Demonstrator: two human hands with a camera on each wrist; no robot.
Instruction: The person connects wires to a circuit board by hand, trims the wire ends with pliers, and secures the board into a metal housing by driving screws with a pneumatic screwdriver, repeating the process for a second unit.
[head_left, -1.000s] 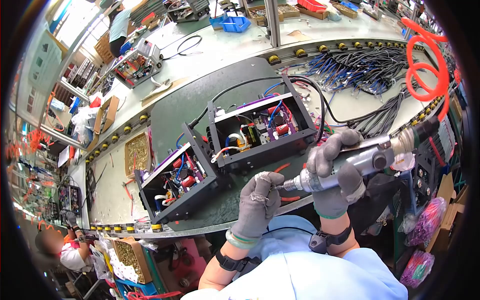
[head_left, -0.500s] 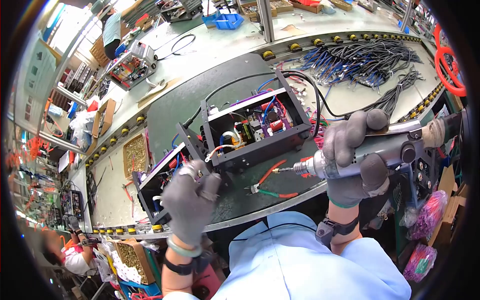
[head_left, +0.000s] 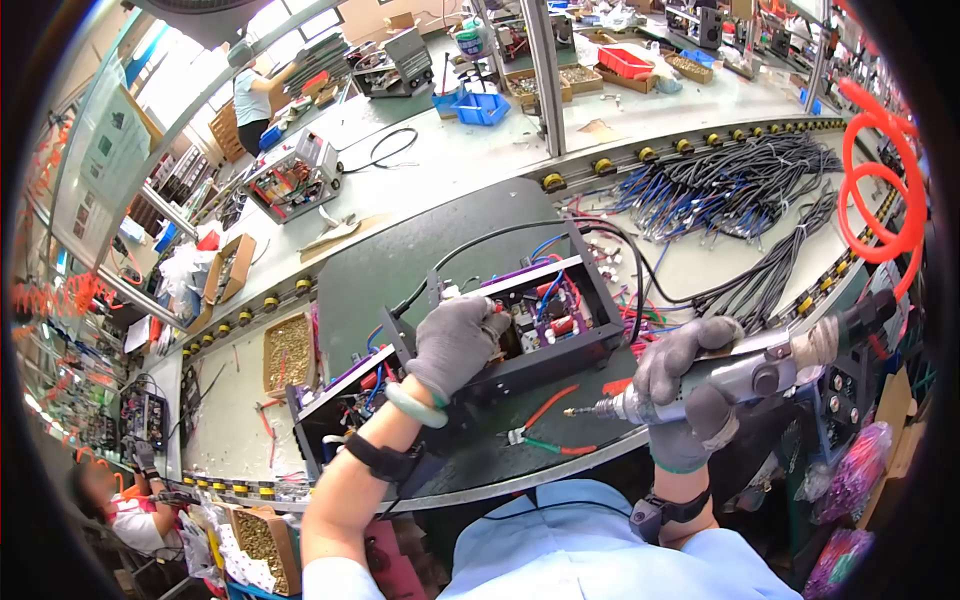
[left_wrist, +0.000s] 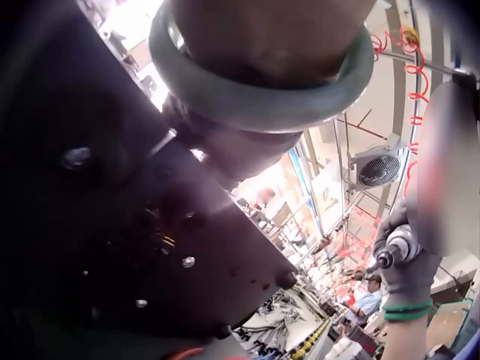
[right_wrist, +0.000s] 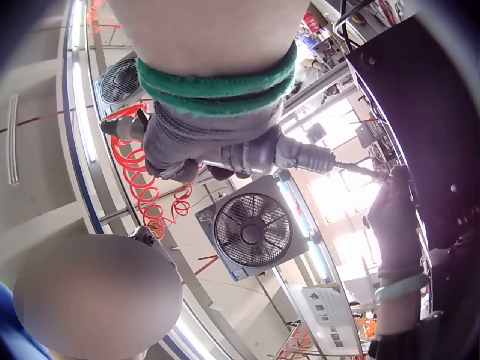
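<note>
My gloved right hand (head_left: 690, 395) grips a grey pneumatic screwdriver (head_left: 735, 385), its bit pointing left over the front edge of the green mat. My gloved left hand (head_left: 455, 345) is at the front of a black metal case (head_left: 550, 350), its curled fingers over the opening; whether they hold anything I cannot tell. That case contains purple circuit boards, red and blue wires and a red component. A second open case (head_left: 345, 385) stands to its left, partly behind my left forearm. Diagonal cutters (head_left: 545, 430) with red and green handles lie on the mat between my hands.
Bundled black cables with blue ends (head_left: 720, 190) lie at the back right. A red coiled hose (head_left: 870, 200) hangs at the far right. A box of small brass-coloured parts (head_left: 288, 355) stands on the left. A roller rail (head_left: 660, 155) edges the bench behind the mat.
My left hand has left the screwdriver's tip and crossed leftward, then come to the front case. The right hand keeps its grip on the screwdriver. The cutters have come into full view.
</note>
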